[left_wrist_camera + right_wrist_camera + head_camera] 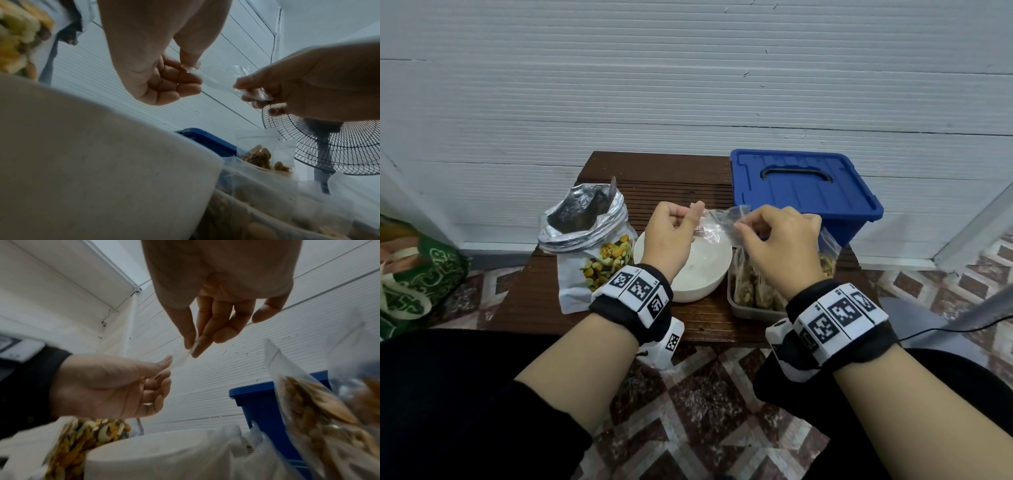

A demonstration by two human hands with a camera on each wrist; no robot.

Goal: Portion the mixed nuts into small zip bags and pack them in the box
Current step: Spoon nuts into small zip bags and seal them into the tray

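Clear plastic zip bag [717, 224] stretches between the left hand [671, 236] and right hand [779, 240], both pinching its edges above the white bowl [710, 274].

On each of my wrists I see a thick black fabric wristband [631, 303] [839, 329] carrying white blocks printed with black square markers. A white camera housing [671, 342] hangs under the left band. My black sleeves [465, 394] are pushed up my forearms.
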